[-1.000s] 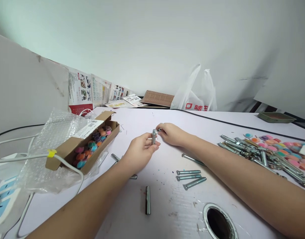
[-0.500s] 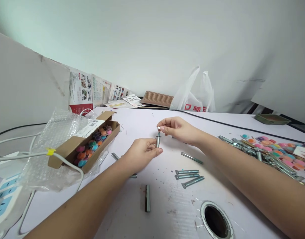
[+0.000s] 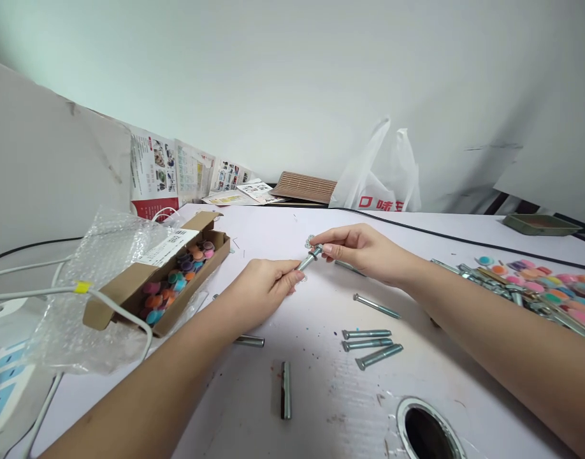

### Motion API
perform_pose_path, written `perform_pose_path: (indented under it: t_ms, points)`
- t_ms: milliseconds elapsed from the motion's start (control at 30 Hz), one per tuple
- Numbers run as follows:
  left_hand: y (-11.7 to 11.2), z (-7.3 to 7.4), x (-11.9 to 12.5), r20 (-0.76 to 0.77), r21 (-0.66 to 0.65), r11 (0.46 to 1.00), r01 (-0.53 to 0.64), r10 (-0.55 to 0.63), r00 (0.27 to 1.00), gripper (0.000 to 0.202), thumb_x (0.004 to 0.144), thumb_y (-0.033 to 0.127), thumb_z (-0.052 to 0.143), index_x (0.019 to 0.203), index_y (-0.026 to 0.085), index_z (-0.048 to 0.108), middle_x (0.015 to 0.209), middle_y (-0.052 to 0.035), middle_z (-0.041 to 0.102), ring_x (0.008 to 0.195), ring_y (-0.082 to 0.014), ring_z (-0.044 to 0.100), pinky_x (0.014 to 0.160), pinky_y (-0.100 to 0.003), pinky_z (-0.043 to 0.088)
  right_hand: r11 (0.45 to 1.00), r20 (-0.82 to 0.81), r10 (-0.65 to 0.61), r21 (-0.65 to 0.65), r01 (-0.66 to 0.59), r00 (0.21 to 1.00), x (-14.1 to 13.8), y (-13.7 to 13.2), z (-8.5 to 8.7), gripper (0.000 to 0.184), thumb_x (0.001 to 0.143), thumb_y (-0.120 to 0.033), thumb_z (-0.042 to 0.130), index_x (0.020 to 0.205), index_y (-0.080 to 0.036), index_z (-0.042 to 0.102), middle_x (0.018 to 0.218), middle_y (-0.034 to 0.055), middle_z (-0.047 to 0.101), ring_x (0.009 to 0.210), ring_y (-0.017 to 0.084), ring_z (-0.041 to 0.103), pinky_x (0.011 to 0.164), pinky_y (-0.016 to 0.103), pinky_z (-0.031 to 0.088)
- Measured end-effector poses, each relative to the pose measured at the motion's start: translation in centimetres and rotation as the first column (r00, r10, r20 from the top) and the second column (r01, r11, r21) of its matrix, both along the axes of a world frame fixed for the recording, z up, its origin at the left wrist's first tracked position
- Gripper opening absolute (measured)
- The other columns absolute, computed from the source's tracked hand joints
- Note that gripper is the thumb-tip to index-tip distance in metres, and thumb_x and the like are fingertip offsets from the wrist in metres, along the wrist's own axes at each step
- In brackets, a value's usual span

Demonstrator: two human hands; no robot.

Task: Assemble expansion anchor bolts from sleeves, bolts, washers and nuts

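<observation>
Box of caps (image 3: 171,280) left on table (image 3: 321,382), loose bolts (image 3: 371,344) right.

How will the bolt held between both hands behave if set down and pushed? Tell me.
The bolt, held by left hand and right hand, looks like solid metal: probably stiff and heavy for its size. Its round shank would likely roll on the flat table; the smooth plating may feel slippery.
</observation>
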State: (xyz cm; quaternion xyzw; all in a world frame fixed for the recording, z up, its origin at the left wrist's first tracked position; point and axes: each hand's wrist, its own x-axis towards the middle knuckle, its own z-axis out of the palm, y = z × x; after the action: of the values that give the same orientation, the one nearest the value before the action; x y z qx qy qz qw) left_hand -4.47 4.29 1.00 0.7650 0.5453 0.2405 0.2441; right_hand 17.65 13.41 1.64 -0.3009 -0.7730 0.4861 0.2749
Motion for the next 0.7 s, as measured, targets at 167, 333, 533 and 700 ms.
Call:
perform_pose_path:
  t_ms: [167,333,533,700]
  points:
    - [0.3,0.3,-0.3,-0.071,0.097,0.995,-0.038,0.045,0.996,0.036,0.098,0.039,0.043,0.074,0.019,0.06,0.058,0.0053,0.05,0.055,-0.009,0.041,0.056,-0.023,0.03,0.963,0.072,-0.009,0.27,-0.011,0.997,-0.2,-0.2,-0.5,0.029,0.092,-0.037,0.061,0.109,-0.017,0.072,0.109,0.006,0.072,0.1,0.018,0.063,0.089,0.033,0.048]
    - [0.6,-0.4,-0.8,-0.124,0.209,0.978,-0.019,0.045,0.991,0.032,0.097,0.038,0.046,0.095,0.021,0.072,0.071,0.0027,0.065,0.063,-0.0116,0.052,0.062,-0.023,0.037,0.946,0.275,-0.107,0.324,0.013,0.955,-0.8,-1.1,-0.8,0.055,0.1,-0.054,0.037,0.073,-0.014,0.063,0.062,0.0019,0.055,0.059,0.013,0.046,0.06,0.031,0.036]
    - [1.0,-0.7,-1.2,-0.039,0.218,0.974,-0.061,0.071,0.997,0.031,0.096,0.039,0.049,0.107,0.024,0.075,0.098,-0.0002,0.076,0.083,-0.0167,0.065,0.074,-0.025,0.043,0.947,0.097,-0.093,0.315,0.058,0.991,-1.0,-1.9,-1.8,0.041,0.098,-0.051,0.049,0.116,-0.016,0.058,0.092,0.0057,0.065,0.083,0.018,0.058,0.073,0.031,0.044]
    - [0.9,-0.5,-1.0,-0.017,0.196,0.98,-0.025,0.029,0.999,0.03,0.096,0.032,0.048,0.108,0.022,0.074,0.101,-0.0014,0.075,0.09,-0.0176,0.065,0.08,-0.026,0.043,0.948,0.212,-0.128,0.313,0.057,0.969,-0.8,-2.0,-1.9,0.053,0.099,-0.058,0.04,0.077,-0.016,0.064,0.074,0.006,0.064,0.068,0.016,0.055,0.065,0.032,0.04]
